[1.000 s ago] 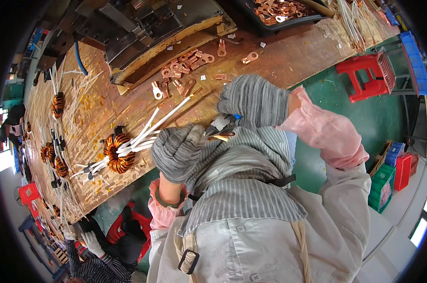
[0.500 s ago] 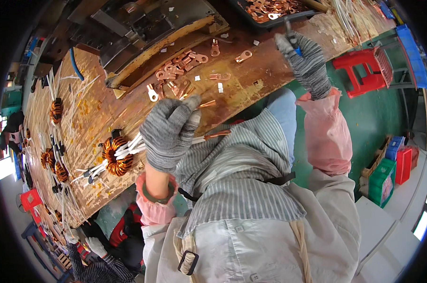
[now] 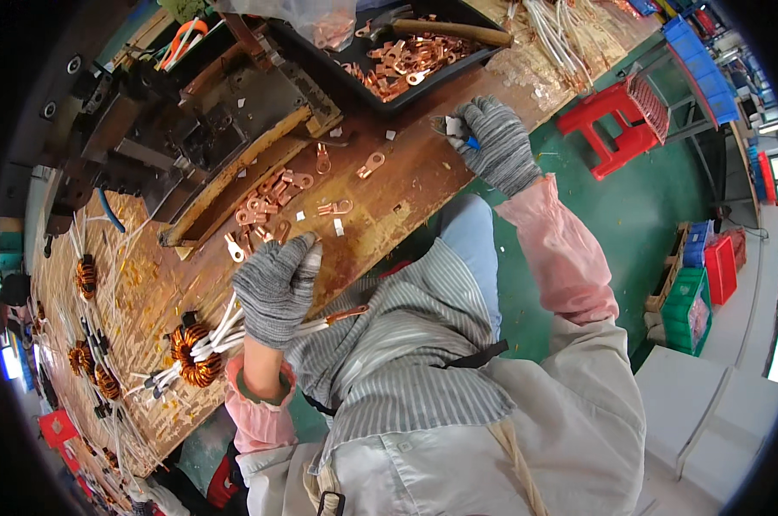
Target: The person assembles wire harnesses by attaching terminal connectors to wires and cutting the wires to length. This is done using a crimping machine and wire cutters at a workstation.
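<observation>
My left hand [image 3: 275, 291], in a grey knitted glove, is closed around white insulated wires [image 3: 225, 331] near the table's front edge. These wires run from a copper-wound ring coil [image 3: 195, 354] on the table to its left. A bare copper wire end [image 3: 347, 315] sticks out to the right of the hand. Over the table's right edge, my right hand [image 3: 499, 142], gloved alike, grips a small tool with a blue part [image 3: 472, 143]; its kind is unclear. A whitish scrap [image 3: 452, 125] shows at its tip. Copper cable lugs [image 3: 264, 202] lie loose beyond my left hand.
A black tray [image 3: 389, 105] holds many copper lugs and a wooden-handled hammer [image 3: 453, 32]. A dark metal machine [image 3: 208, 142] stands at far left. More ring coils [image 3: 85, 277] lie left, white wires [image 3: 556, 39] far right. A red stool [image 3: 608, 129] is beside the table.
The whole view has shifted. My right hand has turned, so the tool that pointed away from me now points left. My left hand keeps its hold on the wires.
</observation>
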`<state>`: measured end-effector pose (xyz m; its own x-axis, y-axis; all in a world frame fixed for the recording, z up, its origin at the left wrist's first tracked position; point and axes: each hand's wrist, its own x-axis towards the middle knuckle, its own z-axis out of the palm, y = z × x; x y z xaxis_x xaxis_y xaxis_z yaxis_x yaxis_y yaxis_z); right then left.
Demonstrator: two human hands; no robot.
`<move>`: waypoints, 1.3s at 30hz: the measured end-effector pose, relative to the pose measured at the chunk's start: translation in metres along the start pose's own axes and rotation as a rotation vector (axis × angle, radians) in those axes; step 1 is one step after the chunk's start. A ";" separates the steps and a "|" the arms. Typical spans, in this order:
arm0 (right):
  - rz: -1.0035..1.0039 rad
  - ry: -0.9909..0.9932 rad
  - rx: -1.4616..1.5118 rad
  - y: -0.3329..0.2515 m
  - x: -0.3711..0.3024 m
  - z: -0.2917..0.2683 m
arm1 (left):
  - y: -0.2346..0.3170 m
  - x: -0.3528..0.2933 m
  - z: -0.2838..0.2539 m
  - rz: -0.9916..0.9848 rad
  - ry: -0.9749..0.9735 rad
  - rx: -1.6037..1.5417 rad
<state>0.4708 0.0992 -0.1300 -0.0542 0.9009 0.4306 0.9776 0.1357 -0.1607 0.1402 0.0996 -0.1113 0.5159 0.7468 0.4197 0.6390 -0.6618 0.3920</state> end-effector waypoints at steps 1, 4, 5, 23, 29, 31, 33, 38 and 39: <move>-0.003 0.005 -0.004 0.001 0.001 0.001 | 0.000 0.001 0.000 -0.018 -0.013 -0.007; -0.049 0.089 0.057 0.005 0.004 0.002 | 0.002 0.006 0.000 -0.026 -0.010 -0.022; -0.046 0.096 0.058 0.007 0.007 0.001 | 0.003 0.006 0.001 -0.027 -0.013 -0.007; 0.450 -0.335 -0.532 0.213 0.058 -0.008 | -0.027 -0.047 -0.058 0.010 0.064 0.028; 0.583 0.176 -0.363 0.190 0.063 -0.021 | -0.019 -0.071 -0.067 -0.001 -0.155 0.216; 0.434 0.428 -0.097 0.107 0.045 -0.035 | -0.021 -0.074 -0.064 0.030 -0.192 0.291; 0.246 0.434 0.533 0.025 0.022 -0.016 | -0.022 -0.075 -0.060 0.054 -0.182 0.322; -0.206 0.034 0.587 -0.095 -0.026 0.002 | -0.033 -0.067 -0.051 0.049 -0.148 0.253; -0.195 0.042 0.582 -0.103 -0.030 0.009 | -0.033 -0.062 -0.050 0.055 -0.118 0.233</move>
<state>0.3695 0.0618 -0.1341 -0.2017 0.8216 0.5332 0.6788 0.5097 -0.5286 0.0586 0.0717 -0.1090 0.6078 0.7214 0.3320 0.7150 -0.6790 0.1664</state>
